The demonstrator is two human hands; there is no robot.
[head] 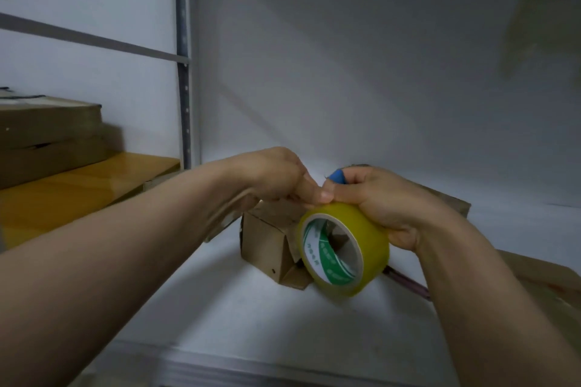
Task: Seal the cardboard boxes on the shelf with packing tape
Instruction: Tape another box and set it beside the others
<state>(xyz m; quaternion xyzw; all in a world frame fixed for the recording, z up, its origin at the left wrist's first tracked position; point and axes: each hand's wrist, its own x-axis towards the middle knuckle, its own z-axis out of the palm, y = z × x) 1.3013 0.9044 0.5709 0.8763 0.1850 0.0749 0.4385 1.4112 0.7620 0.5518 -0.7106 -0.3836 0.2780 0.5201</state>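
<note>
Gripping the yellow tape roll (375,239) is the right hand (386,198), fingers curling over the roll's outer face from above & behind, w/ the printed green-and-white core facing the camera. The roll is hanging in the air just in front of a small cardboard box (267,245), covering the box's right side; can't tell if the two are touching. The left hand (276,173) is meeting the right at the top of the roll, thumb & fingertips pinching at its upper edge; whether a loose tape end is caught between them is too blurry to tell. A blue object (338,175) is poking out above the right hand's fingers, tucked in that same grip. The small box is sitting on the white shelf (251,317), flaps looking loose at its front. More cardboard (452,198) is showing behind the right wrist, and a flat brown piece (540,283) is lying at the far right. A dark cord (408,283) is running under the right forearm. Off to the left, past a grey metal upright (184,72), stacked boxes (47,129) are resting on a wooden shelf (78,188).
</note>
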